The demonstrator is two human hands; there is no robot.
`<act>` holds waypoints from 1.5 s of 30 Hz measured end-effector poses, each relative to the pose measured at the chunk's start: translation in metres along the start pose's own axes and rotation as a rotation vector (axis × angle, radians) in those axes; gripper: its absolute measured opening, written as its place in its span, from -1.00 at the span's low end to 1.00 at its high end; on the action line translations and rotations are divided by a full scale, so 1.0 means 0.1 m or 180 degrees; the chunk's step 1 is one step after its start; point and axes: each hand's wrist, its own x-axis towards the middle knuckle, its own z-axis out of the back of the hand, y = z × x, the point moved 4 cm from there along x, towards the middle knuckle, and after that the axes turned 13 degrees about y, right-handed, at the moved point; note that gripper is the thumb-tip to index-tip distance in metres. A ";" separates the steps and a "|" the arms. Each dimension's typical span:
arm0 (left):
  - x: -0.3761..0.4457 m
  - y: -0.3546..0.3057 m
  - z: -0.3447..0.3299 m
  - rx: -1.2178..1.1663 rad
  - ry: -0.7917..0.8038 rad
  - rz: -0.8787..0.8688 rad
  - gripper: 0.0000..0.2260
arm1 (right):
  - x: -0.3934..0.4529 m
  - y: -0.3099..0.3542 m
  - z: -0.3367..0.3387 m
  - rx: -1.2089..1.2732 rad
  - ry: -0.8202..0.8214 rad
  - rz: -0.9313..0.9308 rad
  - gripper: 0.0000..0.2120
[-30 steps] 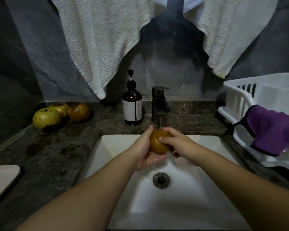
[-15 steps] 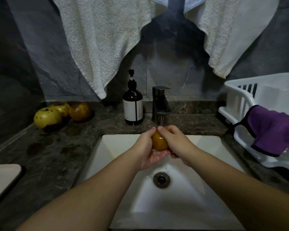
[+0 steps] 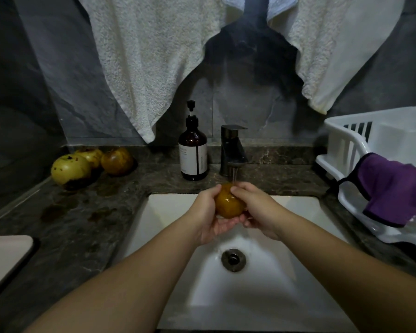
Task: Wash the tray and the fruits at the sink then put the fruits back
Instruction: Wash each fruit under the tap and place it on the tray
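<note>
The fruit (image 3: pixel 228 205) sat between both hands over the sink (image 3: pixel 262 296), right under the thin stream from the tap (image 3: pixel 233 150). The left hand (image 3: pixel 208 213) cupped it from below and the side, fingers curled round it; the right hand (image 3: pixel 257 207) wrapped it from the other side, its fingers (image 3: pixel 238 188) curled over the top. Both hands were grasping this one fruit.

It looked round, firm and glossy with water, so it would likely be slippery; a cupped hold from underneath with the other hand on top seemed the safest way to take it, not a pinch. It was probably light enough for one hand. Its skin looked blotched, perhaps soft in places, so hard squeezing might bruise it.

Three more fruits lay close together on the table (image 3: pixel 77 227) at the far left: a yellow-green one (image 3: pixel 70 168) in front, another (image 3: pixel 90 155) behind it, and a browner one (image 3: pixel 117 161) beside them. That made four fruits in all. Whether those three were already washed could not be told.

One soap bottle (image 3: pixel 193 152) stood just left of the tap. One white rack (image 3: pixel 370 150) stood at the right with one purple cloth (image 3: pixel 392 188) draped over its rim. Two towels (image 3: pixel 149 56) hung above. A pale flat edge at the near left, possibly the tray (image 3: pixel 3 258), was only partly in view.
</note>
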 end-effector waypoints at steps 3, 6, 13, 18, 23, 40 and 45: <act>0.01 0.02 -0.02 0.0061 -0.0021 -0.0011 -0.52 | 0.00 0.00 -0.01 -0.0064 -0.0081 -0.0095 -0.71; 0.01 0.02 -0.04 0.0045 -0.0056 -0.0059 -0.53 | 0.01 0.03 0.00 -0.0228 -0.0181 -0.0004 -0.69; 0.06 -0.03 0.03 0.0922 -0.0175 -0.0392 -0.54 | -0.01 -0.02 0.02 -0.0309 -0.0276 -0.0205 -0.49; 0.04 -0.01 0.09 0.0917 -0.0188 0.0067 -0.37 | -0.04 -0.03 0.06 0.0422 -0.0071 -0.0215 -0.57; 0.13 -0.03 0.04 0.1985 -0.0543 -0.0290 -0.32 | -0.06 -0.03 -0.09 0.0353 0.0092 -0.0531 -0.39; 0.18 -0.10 0.03 0.1956 -0.0483 -0.0421 -0.49 | 0.02 0.03 -0.10 -0.0725 -0.0278 0.0083 -0.65; 0.19 -0.10 -0.01 0.1925 -0.0546 -0.0488 -0.54 | 0.03 0.05 -0.09 -0.0626 -0.0417 -0.0038 -0.57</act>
